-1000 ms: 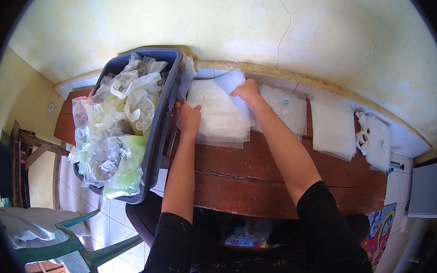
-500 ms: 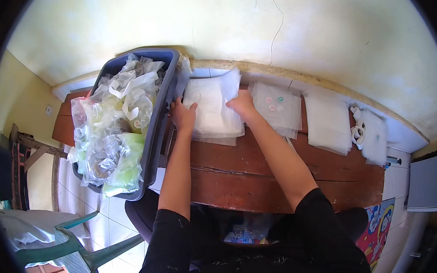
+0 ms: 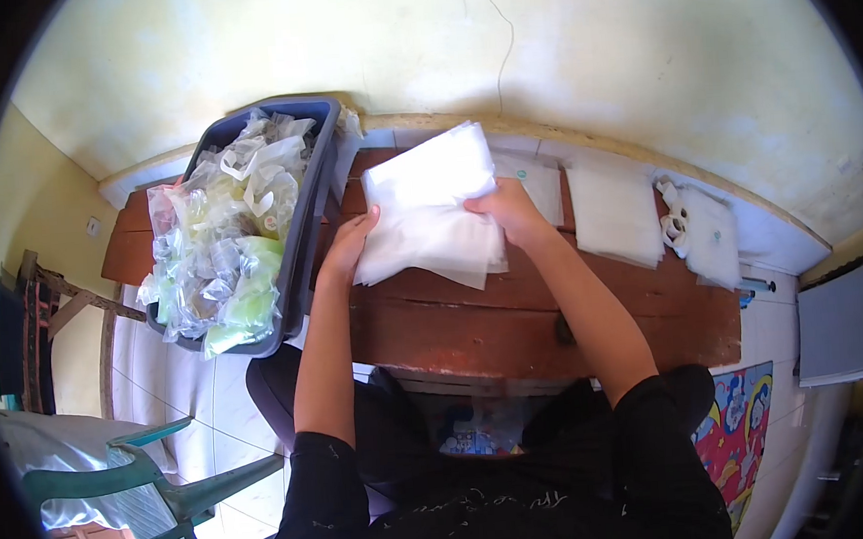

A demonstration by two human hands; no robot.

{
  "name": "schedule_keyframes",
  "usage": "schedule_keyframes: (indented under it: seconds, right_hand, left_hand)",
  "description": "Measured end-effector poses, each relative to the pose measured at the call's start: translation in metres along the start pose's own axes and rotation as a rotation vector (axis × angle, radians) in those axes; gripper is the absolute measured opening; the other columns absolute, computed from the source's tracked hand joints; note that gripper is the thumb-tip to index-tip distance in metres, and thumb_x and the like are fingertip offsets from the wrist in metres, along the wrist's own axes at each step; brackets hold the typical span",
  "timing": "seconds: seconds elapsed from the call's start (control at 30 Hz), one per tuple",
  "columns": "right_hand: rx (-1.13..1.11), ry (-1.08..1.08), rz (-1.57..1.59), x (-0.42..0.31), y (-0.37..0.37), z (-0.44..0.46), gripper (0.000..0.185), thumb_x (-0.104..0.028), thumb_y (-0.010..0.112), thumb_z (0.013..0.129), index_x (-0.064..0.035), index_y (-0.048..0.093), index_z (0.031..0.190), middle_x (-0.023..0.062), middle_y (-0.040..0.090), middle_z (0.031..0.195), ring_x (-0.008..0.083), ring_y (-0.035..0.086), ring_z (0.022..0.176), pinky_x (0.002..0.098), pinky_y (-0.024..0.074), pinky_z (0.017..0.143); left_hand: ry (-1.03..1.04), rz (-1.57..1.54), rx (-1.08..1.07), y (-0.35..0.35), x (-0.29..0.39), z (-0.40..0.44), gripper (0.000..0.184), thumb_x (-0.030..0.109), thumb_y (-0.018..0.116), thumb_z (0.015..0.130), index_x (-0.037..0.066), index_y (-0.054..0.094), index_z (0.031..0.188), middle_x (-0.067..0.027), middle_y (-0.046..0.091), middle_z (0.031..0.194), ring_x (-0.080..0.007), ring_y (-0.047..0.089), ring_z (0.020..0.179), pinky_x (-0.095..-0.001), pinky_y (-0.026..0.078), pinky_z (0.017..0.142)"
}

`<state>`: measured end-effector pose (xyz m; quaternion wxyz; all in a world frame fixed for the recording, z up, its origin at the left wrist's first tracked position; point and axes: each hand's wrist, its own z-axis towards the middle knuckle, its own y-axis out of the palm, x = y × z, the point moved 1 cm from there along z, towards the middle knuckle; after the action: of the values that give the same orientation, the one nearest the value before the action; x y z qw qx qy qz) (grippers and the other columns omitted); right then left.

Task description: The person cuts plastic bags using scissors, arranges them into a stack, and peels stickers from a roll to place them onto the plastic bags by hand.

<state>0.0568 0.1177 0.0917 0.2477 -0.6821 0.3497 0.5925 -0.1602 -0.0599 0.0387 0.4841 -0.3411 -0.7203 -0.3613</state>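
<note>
Between my hands is a stack of translucent plastic bags point(image 3: 433, 205), raised and tilted above the wooden table point(image 3: 454, 317). My left hand point(image 3: 353, 240) grips its left edge with the thumb on top. On the right edge my right hand point(image 3: 510, 208) holds it the same way, fingers hidden behind. Just right of that hand lies a pile of clear bags with round printed marks point(image 3: 535, 179), partly covered by the hand and the stack. Farther right is a thick pile of whitish plastic bags point(image 3: 616, 214).
A dark grey bin point(image 3: 296, 238) full of crumpled plastic bags point(image 3: 231, 222) stands at the left. At the table's right end lie another bag pile point(image 3: 708, 238) and a white bundle point(image 3: 674, 220). A green plastic chair point(image 3: 158, 484) is at lower left; the wall point(image 3: 418, 53) runs behind.
Both hands have lifted the bag stack off the table and tipped it upward. The view has shifted slightly, so the bin and the other piles appear moved a little.
</note>
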Motion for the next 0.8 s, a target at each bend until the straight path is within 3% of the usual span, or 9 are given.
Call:
schedule_keyframes:
  seconds: [0.07,0.1,0.2,0.23,0.27,0.37,0.57,0.67,0.8]
  right_hand:
    - [-0.042,0.03,0.011,-0.008,-0.018,-0.036,0.032,0.004,0.073,0.072,0.0087,0.066,0.103,0.0122,0.069,0.095,0.0192,0.066,0.084,0.0327,0.0518,0.074]
    - [-0.078,0.002,0.052,-0.002,-0.029,-0.05,0.034,0.003,0.072,0.074,0.0084,0.065,0.106,0.0124,0.068,0.097,0.0184,0.065,0.086,0.0321,0.0519,0.076]
    - [-0.065,0.028,0.007,0.02,-0.061,-0.093,0.03,0.002,0.072,0.075,0.0079,0.065,0.104,0.0122,0.068,0.098,0.0186,0.065,0.087,0.0323,0.052,0.079]
    - [-0.037,0.106,0.021,0.027,-0.069,-0.109,0.032,0.002,0.073,0.075,0.008,0.064,0.105,0.0122,0.068,0.1,0.0186,0.065,0.088,0.0325,0.0516,0.081]
    - [-0.023,0.104,0.023,0.035,-0.075,-0.122,0.032,0.002,0.073,0.075,0.008,0.064,0.105,0.0122,0.068,0.1,0.0186,0.065,0.088,0.0325,0.0516,0.081]
    - [-0.007,0.116,0.099,0.066,-0.089,-0.148,0.038,0.002,0.071,0.078,0.009,0.059,0.114,0.0135,0.065,0.106,0.021,0.064,0.093,0.0335,0.0516,0.083]
    - [-0.018,0.211,0.224,0.07,-0.091,-0.156,0.054,0.005,0.069,0.077,0.0071,0.049,0.127,0.0158,0.059,0.119,0.0225,0.061,0.103,0.0341,0.0506,0.087]
    - [-0.034,0.117,0.144,0.074,-0.088,-0.156,0.049,0.008,0.066,0.075,0.0052,0.053,0.123,0.0149,0.062,0.115,0.0238,0.062,0.1,0.0342,0.0497,0.088]
    - [0.073,0.065,-0.031,0.081,-0.086,-0.151,0.043,0.009,0.062,0.075,0.0047,0.058,0.118,0.0138,0.065,0.11,0.0228,0.062,0.098,0.0333,0.0489,0.087]
  left_hand:
    - [-0.185,-0.061,-0.169,0.019,0.002,-0.031,0.06,0.049,0.061,0.091,-0.002,0.057,0.122,-0.0142,0.067,0.11,-0.0185,0.067,0.093,-0.0313,0.052,0.084]
    - [-0.174,-0.163,-0.221,0.032,-0.002,-0.046,0.062,0.049,0.061,0.09,-0.004,0.057,0.121,-0.0144,0.066,0.112,-0.0204,0.067,0.096,-0.0328,0.052,0.086]
    - [-0.166,-0.269,-0.33,0.069,-0.015,-0.066,0.052,0.032,0.07,0.087,-0.004,0.055,0.123,-0.0145,0.065,0.116,-0.0233,0.066,0.098,-0.0361,0.052,0.09]
    - [-0.222,-0.25,-0.322,0.077,-0.023,-0.067,0.042,0.018,0.069,0.087,-0.004,0.057,0.121,-0.0144,0.065,0.115,-0.0226,0.066,0.097,-0.0356,0.051,0.09]
    - [-0.226,-0.246,-0.335,0.084,-0.033,-0.068,0.042,0.018,0.069,0.087,-0.004,0.057,0.121,-0.0144,0.065,0.115,-0.0226,0.066,0.097,-0.0356,0.051,0.09]
    - [-0.239,-0.057,-0.191,0.108,-0.056,-0.079,0.031,0.009,0.064,0.089,-0.005,0.059,0.117,-0.0136,0.067,0.109,-0.0216,0.067,0.094,-0.0346,0.053,0.087]
    - [-0.147,-0.055,-0.08,0.121,-0.069,-0.083,0.03,0.008,0.063,0.09,-0.006,0.058,0.116,-0.014,0.067,0.106,-0.0215,0.066,0.091,-0.0339,0.054,0.081]
    - [-0.023,0.101,-0.033,0.124,-0.07,-0.086,0.027,0.004,0.061,0.09,-0.006,0.06,0.114,-0.0138,0.068,0.103,-0.02,0.067,0.087,-0.0332,0.055,0.077]
    - [-0.011,0.12,-0.044,0.127,-0.067,-0.085,0.028,0.006,0.062,0.091,-0.006,0.058,0.116,-0.0127,0.067,0.103,-0.0184,0.066,0.085,-0.0324,0.054,0.076]
